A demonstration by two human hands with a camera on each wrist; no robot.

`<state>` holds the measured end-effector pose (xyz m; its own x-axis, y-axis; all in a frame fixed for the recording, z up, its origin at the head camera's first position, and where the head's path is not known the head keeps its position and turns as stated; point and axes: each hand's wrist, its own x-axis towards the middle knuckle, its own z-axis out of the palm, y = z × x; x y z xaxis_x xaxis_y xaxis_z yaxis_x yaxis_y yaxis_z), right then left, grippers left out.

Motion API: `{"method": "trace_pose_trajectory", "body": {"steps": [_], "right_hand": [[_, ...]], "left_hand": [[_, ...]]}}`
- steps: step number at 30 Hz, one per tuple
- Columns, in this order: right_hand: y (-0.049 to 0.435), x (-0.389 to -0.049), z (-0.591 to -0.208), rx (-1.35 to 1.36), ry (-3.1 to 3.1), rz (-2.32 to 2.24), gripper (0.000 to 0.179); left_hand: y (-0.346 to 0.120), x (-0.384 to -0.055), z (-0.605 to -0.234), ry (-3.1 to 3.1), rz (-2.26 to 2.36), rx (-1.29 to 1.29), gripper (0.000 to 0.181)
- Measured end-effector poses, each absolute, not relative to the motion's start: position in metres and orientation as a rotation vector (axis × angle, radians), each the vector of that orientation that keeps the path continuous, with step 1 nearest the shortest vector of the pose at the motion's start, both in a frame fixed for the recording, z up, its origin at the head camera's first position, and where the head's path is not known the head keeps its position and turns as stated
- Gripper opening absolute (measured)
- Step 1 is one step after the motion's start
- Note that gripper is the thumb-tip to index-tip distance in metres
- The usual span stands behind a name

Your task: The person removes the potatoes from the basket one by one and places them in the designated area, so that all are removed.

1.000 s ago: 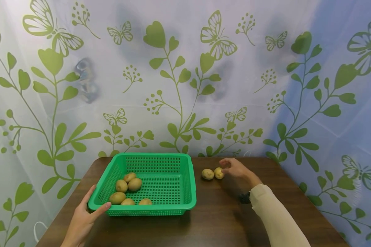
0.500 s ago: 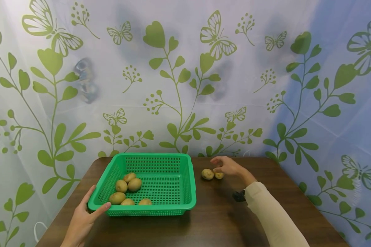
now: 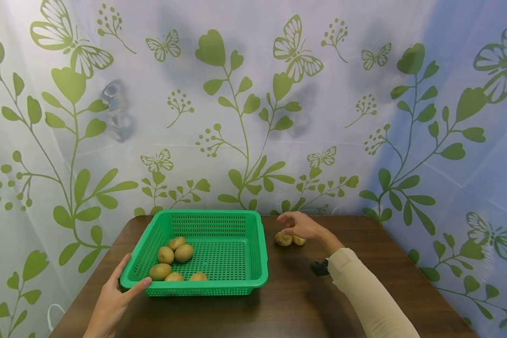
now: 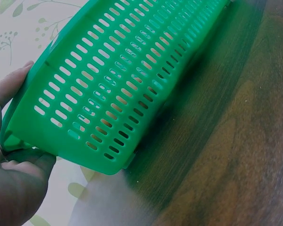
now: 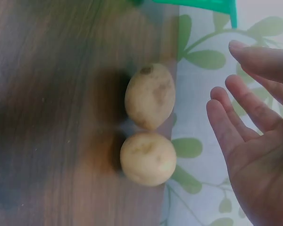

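My left hand (image 3: 115,296) grips the near left corner of a green plastic basket (image 3: 262,244), thumb over the rim and fingers beneath it; the left wrist view shows the curled fingers (image 4: 30,162) under the lip. Several potatoes (image 3: 184,252) lie inside, mostly towards the left and front. To the right of the basket two more potatoes rest side by side on the table, one oval (image 5: 151,96), the other rounder (image 5: 148,159). Over this pair hovers my right hand (image 3: 305,227), fingers loosely bent and holding nothing; it partly covers both in the head view.
The brown wooden table (image 3: 295,305) extends in front of the basket and to the right. A curtain (image 3: 253,117) with green leaves and butterflies hangs close behind it. A dark object (image 3: 319,268) shows at the right wrist.
My right hand has moved left, from beside the rounder potato to above the pair, now overlapping the oval one. The left hand and the basket have stayed in place.
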<state>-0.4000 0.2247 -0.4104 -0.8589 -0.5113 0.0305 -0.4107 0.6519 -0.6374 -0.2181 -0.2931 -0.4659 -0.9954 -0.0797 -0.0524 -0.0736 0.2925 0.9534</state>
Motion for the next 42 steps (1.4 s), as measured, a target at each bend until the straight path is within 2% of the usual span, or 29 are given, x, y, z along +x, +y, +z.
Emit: {"method": "trace_pose_trajectory", "body": {"steps": [20,42], "right_hand": [[0.184,-0.395,-0.393,-0.862,2.636,-1.036,0.042],[0.125,-0.395,-0.374,-1.038,2.553,-0.964,0.044]], "left_hand": [[-0.294,-0.216,-0.47,-2.545,-1.74,0.108,0.099],[-0.291,-0.217,-0.466,-2.466,-1.9,0.13,0.101]]}}
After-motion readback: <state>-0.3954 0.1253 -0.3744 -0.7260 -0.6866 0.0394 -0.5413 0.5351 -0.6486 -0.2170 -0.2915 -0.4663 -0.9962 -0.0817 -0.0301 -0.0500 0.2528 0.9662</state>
